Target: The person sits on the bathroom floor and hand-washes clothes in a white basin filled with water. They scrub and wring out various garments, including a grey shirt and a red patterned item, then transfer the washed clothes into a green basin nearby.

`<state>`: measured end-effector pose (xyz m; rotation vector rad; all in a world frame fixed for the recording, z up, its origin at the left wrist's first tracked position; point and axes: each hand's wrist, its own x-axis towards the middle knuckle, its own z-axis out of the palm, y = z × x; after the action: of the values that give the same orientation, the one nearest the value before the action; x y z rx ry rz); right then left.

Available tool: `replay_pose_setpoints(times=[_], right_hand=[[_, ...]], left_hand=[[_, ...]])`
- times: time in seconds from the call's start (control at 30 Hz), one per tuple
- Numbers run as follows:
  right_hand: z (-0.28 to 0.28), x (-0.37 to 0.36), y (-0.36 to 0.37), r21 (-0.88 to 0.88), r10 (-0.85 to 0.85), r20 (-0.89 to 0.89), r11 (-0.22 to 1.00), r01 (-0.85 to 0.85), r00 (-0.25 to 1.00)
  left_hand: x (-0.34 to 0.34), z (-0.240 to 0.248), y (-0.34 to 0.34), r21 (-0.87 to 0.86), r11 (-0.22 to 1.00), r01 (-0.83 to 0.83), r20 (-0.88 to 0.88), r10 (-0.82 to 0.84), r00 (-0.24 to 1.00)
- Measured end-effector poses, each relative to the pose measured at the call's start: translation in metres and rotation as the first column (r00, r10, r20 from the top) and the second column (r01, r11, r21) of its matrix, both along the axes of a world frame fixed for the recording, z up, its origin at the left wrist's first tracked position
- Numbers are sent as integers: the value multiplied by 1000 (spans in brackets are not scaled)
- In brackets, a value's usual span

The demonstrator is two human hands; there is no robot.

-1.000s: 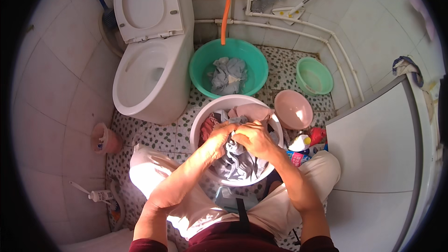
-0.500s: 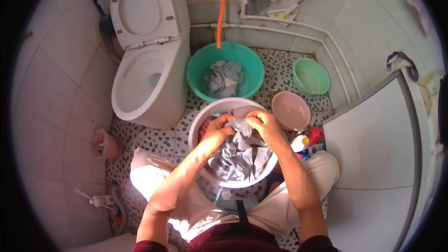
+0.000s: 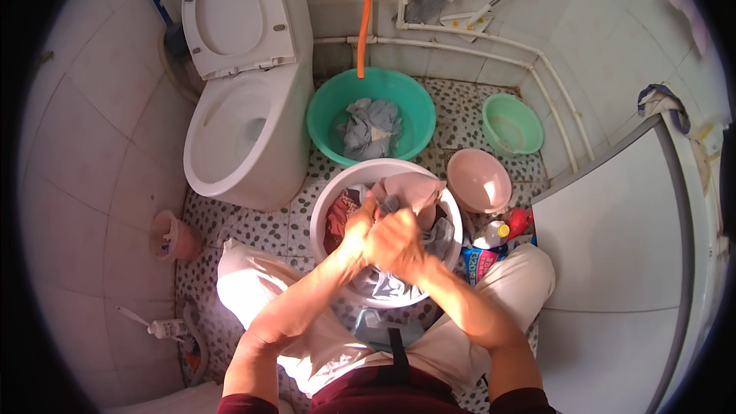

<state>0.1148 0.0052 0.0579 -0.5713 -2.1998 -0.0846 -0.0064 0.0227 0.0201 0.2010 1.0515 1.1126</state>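
Observation:
My left hand (image 3: pixel 358 231) and my right hand (image 3: pixel 395 242) are together over a white basin (image 3: pixel 452 261), both closed on a grey garment (image 3: pixel 377 285). Bunched cloth pokes out beyond the fists, while the rest hangs below them into the basin. The right hand is slightly blurred and partly covers the garment. Around the hands in the basin lie a pinkish-beige cloth (image 3: pixel 412 190) at the far side and a red patterned cloth (image 3: pixel 337 216) at the left.
Beyond the basin stands a green tub (image 3: pixel 318 126) holding wet grey clothes (image 3: pixel 372 129), under an orange hose (image 3: pixel 363 38). A pink bowl (image 3: pixel 477 180), a pale green bowl (image 3: pixel 512 124) and bottles (image 3: pixel 492 234) are at the right. A toilet (image 3: pixel 195 161) stands left, a grey-edged panel (image 3: pixel 613 222) right.
My hands have come together and lower, going from spreading the grey garment apart to squeezing it between them. The pinkish-beige cloth and red cloth now show more.

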Motion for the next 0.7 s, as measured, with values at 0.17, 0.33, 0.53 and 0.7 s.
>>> replay_pose_setpoints(times=[0.17, 0.33, 0.53, 0.7], right_hand=[[-8, 3, 20, -337, -303, -85, 905, 259, 949], [0, -8, -3, -147, -103, -42, 985, 96, 994], [0, 1, 10, -323, -277, -10, 910, 259, 961], [2, 2, 1, -218, -192, 64, 955, 201, 979]], left_hand=[[10, -3, -7, 78, 995, -68, 206, 51, 977], [-3, -11, -5, 10, 997, -73, 181, 70, 981], [23, 28, -14, 22, 988, -154, 240, 145, 960], [4, -11, 3, 29, 999, 18, 303, -26, 953]])
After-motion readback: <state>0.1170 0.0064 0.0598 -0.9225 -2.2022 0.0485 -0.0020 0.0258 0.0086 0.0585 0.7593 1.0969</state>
